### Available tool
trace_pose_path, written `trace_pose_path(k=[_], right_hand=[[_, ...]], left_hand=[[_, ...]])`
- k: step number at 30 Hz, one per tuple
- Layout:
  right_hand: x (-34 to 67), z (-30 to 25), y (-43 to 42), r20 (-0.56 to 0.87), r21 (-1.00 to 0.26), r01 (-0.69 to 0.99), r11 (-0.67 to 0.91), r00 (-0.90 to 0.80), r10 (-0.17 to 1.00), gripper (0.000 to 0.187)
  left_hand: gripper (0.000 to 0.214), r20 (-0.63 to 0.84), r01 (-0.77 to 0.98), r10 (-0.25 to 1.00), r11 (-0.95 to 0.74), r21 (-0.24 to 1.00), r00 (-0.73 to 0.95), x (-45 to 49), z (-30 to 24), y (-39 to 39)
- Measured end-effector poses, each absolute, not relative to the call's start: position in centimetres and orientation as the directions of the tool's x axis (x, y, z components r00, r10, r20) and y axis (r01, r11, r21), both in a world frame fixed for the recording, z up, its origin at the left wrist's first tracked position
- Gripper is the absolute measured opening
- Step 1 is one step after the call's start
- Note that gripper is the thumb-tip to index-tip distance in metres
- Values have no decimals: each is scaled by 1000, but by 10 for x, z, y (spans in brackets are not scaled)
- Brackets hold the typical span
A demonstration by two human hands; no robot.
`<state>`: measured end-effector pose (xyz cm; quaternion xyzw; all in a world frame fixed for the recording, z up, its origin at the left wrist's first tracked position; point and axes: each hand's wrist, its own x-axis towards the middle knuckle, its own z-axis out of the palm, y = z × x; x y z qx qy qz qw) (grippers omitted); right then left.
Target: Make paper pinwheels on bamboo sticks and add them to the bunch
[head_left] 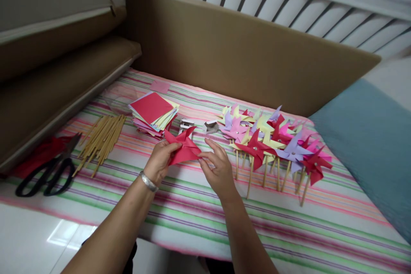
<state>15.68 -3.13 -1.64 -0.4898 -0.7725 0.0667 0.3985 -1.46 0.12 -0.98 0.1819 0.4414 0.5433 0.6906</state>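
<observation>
A red paper pinwheel head (184,147) with folded points is held up over the striped cloth, with no stick showing on it. My left hand (162,157) pinches its left side between thumb and fingers, and a silver bracelet (148,181) circles that wrist. At its right corner my right hand (217,166) touches the paper with thumb and fingertip, the other fingers curved apart. Just behind are two small boxes, one grey and open (211,127), one partly hidden (186,125). A stack of coloured paper squares (152,108), red on top, lies behind my left hand.
Finished pinwheels (257,147) on sticks lie heaped at the right. Loose wooden sticks (104,141) and black-handled scissors (53,171) over red material (35,158) are at left. A pink paper (159,86) lies farther back. Brown cushions (64,72) and a brown panel (224,51) border the striped cloth (199,214).
</observation>
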Motion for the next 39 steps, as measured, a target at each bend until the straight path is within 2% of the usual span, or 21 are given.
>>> trace_pose_path(k=[7, 12, 23, 31, 39], right_hand=[[158, -12, -31, 552, -505, 680, 531, -219, 805, 14], [155, -11, -31, 508, -582, 644, 497, -189, 840, 12], [159, -14, -30, 477, -595, 609, 524, -258, 840, 20], [159, -10, -31, 446, -610, 613, 503, -259, 857, 19], [152, -8, -31, 437, -680, 613, 402, -102, 894, 9]], left_hand=[[13, -386, -479, 922, 324, 816, -34, -14, -13, 1], [17, -372, -414, 928, 338, 845, -2, -11, -16, -1], [13, -381, -469, 924, 357, 808, 47, -11, -10, -1], [14, -372, -404, 927, 356, 842, 42, -10, -17, -1], [15, -386, -379, 917, 393, 838, 99, -1, -13, -7]])
